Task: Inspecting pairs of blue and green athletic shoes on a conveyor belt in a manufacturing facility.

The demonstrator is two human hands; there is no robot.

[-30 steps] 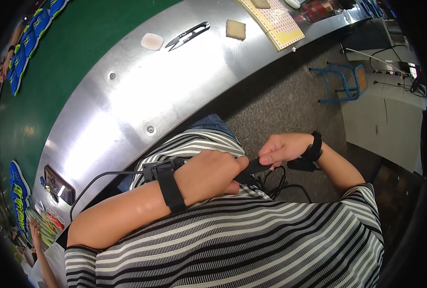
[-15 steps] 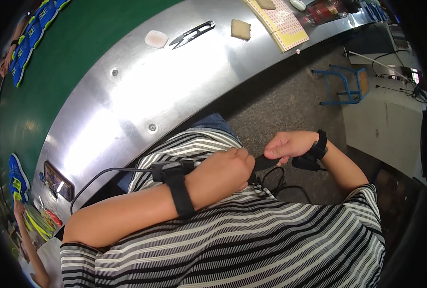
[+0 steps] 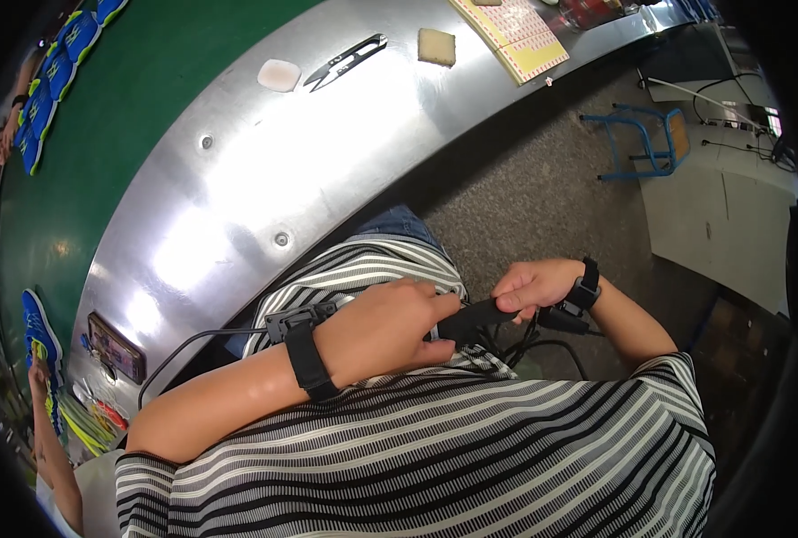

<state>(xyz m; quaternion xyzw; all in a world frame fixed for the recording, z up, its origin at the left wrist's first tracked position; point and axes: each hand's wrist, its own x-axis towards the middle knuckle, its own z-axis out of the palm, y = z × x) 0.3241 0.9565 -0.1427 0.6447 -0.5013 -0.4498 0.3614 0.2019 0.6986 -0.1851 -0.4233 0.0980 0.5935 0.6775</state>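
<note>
In front of my striped shirt, a flat black strap [image 3: 475, 319] stretches between my two hands. My left hand [image 3: 381, 325] has its thumb and forefinger around the strap's left end; the other fingers are partly hidden. My right hand [image 3: 537, 285] pinches the other end, thumb on top. Each wrist wears a black band; the left band [image 3: 307, 360] carries a small black device [image 3: 297, 321] with a cable. Black cords [image 3: 542, 345] hang below the right hand.
A curved metal table edge [image 3: 264, 170] borders a green surface [image 3: 175, 54]. On it lie thread snips [image 3: 349, 61], a white pad [image 3: 279, 75], a tan square [image 3: 436, 47], yellow printed sheets [image 3: 520, 45] and a phone [image 3: 116, 348]. Blue shoes [image 3: 42, 330] and other people's hands are left; a blue-framed stool [image 3: 641, 143] is right.
My left hand has shifted slightly left and its grip has loosened, thumb and forefinger now visible apart around the strap. More of the strap shows. At far left, another person's hand has moved up over a shoe.
</note>
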